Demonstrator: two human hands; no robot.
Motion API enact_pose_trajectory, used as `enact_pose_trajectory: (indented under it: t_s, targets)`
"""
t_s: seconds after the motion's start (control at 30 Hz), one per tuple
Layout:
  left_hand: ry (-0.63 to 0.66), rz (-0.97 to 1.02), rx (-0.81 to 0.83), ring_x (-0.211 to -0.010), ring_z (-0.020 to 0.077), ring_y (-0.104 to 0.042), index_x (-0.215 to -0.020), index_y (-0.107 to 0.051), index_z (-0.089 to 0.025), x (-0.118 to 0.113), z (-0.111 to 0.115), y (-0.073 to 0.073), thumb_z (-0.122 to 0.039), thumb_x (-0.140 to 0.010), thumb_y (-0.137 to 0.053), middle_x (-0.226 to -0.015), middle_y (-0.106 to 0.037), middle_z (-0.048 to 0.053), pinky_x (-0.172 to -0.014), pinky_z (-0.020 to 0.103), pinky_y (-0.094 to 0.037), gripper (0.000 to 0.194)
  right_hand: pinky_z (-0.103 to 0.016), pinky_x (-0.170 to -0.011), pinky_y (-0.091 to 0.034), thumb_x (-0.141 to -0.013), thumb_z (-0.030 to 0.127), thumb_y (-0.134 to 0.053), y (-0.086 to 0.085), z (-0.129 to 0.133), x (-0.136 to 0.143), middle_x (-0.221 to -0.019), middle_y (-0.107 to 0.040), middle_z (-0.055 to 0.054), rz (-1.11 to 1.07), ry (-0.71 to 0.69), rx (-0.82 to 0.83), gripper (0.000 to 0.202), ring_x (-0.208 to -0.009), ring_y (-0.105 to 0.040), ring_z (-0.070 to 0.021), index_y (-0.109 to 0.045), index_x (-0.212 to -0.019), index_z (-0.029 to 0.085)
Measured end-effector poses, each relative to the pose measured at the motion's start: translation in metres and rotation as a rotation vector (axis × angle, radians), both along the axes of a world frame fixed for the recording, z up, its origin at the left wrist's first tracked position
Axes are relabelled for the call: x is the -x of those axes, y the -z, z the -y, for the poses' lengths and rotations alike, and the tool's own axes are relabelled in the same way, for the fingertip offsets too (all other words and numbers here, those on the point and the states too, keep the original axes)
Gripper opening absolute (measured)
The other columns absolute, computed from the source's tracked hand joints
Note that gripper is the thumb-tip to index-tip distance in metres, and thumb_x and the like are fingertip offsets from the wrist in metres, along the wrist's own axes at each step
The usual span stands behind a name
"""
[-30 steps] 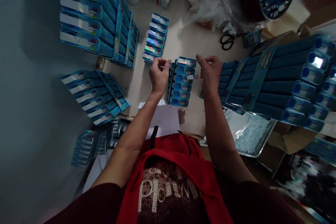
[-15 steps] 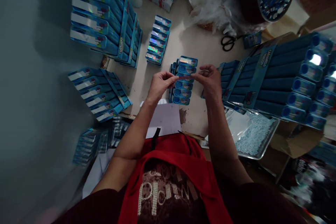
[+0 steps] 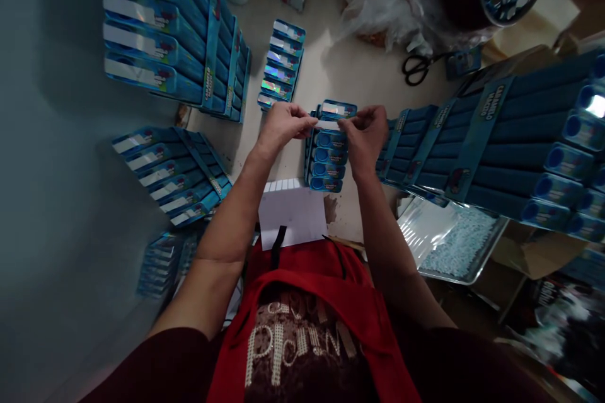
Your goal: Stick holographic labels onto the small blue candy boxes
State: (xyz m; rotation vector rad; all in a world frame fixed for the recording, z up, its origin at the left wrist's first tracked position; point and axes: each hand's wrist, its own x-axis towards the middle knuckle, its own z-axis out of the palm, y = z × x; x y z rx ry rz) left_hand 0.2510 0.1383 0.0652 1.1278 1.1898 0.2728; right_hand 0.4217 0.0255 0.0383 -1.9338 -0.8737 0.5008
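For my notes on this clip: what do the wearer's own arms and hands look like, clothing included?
The left hand and right hand are bare, with no gloves or watch showing; the picture is too dim to rule out small rings. Dark maroon short sleeves end above the elbows, leaving the forearms uncovered. No cables or markings show on the arms.

Strip [image 3: 328,125] over row of boxes [image 3: 329,156]

There are two hands [image 3: 281,124] [image 3: 365,138], one strip [image 3: 328,125], one tray [image 3: 489,249].
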Motion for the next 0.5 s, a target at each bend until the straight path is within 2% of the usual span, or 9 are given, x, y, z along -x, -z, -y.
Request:
enact_pose_trajectory:
  t_s: [0.17,0.33,0.5]
  targets:
    - [-0.001,-0.003,0.025,-0.065,0.0133,-0.07,-0.084,-0.069,-0.014,0.0,-0.002,0.007,-0.024,-0.085,-0.088,-0.067,-0.069,0.002,-0.073,0.029,-0.064,0.022,-0.035,-0.082,-0.058,-0.096,0.044,-0.073,0.007,-0.002,0.0,-0.09,-0.065,0.005,0.033,-0.022,0.014,0.031,-0.083,-0.071,-0.0166,-0.049,-0.107,0.028]
    - [0.002,0.048,0.055,-0.059,0.0087,-0.064,-0.082,-0.068,-0.014,0.001,-0.003,0.01,-0.022,-0.088,-0.084,-0.068,-0.068,0.0,-0.068,0.024,-0.057,0.019,-0.038,-0.085,-0.058,-0.095,0.041,-0.075,0.001,-0.004,0.006,-0.091,-0.065,0.004,0.096,0.01,0.04,0.031,-0.084,-0.07,-0.018,-0.049,-0.104,0.028]
    - [-0.009,0.088,0.196,-0.06,0.008,-0.061,-0.082,-0.068,-0.016,-0.003,0.001,0.031,-0.033,-0.086,-0.091,-0.067,-0.065,-0.002,-0.067,0.022,-0.052,0.029,-0.043,-0.091,-0.057,-0.094,0.038,-0.075,0.0,-0.001,0.005,-0.098,-0.062,0.001,0.131,0.002,0.058,0.034,-0.09,-0.067,-0.0194,-0.048,-0.11,0.027]
